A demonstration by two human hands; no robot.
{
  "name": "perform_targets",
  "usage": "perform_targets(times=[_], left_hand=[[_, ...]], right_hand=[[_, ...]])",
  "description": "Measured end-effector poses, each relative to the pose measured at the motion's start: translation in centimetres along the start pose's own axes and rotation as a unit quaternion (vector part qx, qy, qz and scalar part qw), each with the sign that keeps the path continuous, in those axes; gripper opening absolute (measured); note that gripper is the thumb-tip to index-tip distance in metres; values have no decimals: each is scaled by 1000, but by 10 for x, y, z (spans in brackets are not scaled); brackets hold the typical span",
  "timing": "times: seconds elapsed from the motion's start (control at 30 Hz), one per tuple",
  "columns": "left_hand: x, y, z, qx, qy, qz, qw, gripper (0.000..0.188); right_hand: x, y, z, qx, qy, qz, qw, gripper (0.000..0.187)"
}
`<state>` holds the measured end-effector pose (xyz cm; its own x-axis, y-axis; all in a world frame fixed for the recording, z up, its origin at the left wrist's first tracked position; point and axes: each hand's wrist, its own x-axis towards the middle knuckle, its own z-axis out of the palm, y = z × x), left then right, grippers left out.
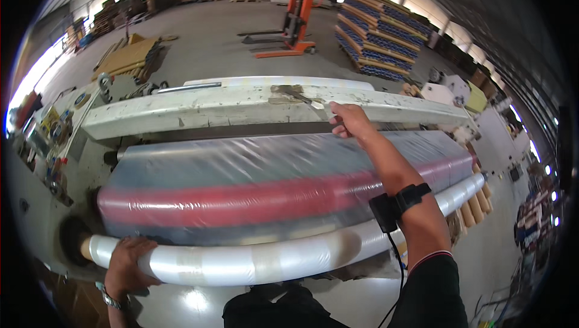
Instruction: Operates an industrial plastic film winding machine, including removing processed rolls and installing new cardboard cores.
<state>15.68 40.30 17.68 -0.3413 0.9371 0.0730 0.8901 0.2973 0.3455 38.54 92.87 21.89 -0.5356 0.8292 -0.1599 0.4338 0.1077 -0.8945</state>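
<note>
Long white roll (235,264), glossy, faintly banded, lying crosswise at near side.

No lettering seems readable here, the edges being blurred

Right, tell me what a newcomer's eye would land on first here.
Probably the wide red band showing through the shiny film, across the middle of the view. Nearer the person lies the long white roll, the left hand at its left end. In the background stands a bright orange lift.

Orange pallet stacker (306,20), tall layered stack (380,34)
</note>
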Motion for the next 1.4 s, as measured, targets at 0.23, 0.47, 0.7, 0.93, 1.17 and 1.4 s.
perform_targets(times=[0.23,0.47,0.7,0.93,1.17,1.4], left_hand=[[-12,10,-3,91,-60,-80,991,73],[-12,-7,11,-137,73,-113,981,57],[-24,-115,-1,163,262,-213,927,20],[-12,-155,-18,15,157,-259,953,12],[-21,-182,-21,-85,110,-283,949,9],[2,-174,-7,-142,131,-160,968,18]], right_hand=[[62,14,56,156,-81,-19,984,19],[-17,24,25,-33,-32,-172,984,25],[-154,-71,284,-253,-300,-399,829,25],[-184,-84,428,-243,-315,-446,801,19],[-202,-96,484,-255,-341,-441,790,18],[-191,-97,499,-226,-396,-381,804,20]])
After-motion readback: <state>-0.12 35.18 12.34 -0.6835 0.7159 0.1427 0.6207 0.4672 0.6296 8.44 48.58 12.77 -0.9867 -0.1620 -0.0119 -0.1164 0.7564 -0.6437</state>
